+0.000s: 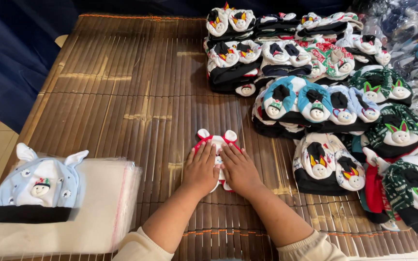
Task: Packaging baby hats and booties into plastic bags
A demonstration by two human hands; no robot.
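Both hands flat, palms down, side by side on one small red-and-white baby hat (217, 140) lying mid-mat — left hand (201, 170) covers its left half, right hand (238, 170) its right half, index fingers nearly touching down the centre. Fingers are spread and extended, pressing rather than pinching: neither hand is closed around anything. Only the top of the hat shows past the fingertips: two white ears with a red band between them, plus a sliver of white and red at the heels of the palms. It sits on the brown bamboo slat mat (136, 96), roughly centre, just left of the big hat stacks. Cream sleeve cuffs visible at the bottom edge. To the left, well apart from the hands, a stack of clear plastic bags (107, 203) with a light-blue eared hat (37, 186) on top — black band, small snowman face on the front. To the right and up, stacks of finished hats (315, 63) in rows: black-and-white ones at the back, blue ones (310, 101) in the middle, green patterned ones (393, 125) toward the right edge. The nearest stack, white with black trim (325, 164), lies just beside the right hand, not touching. Dark blue cloth (10, 53) beyond the mat, upper left.
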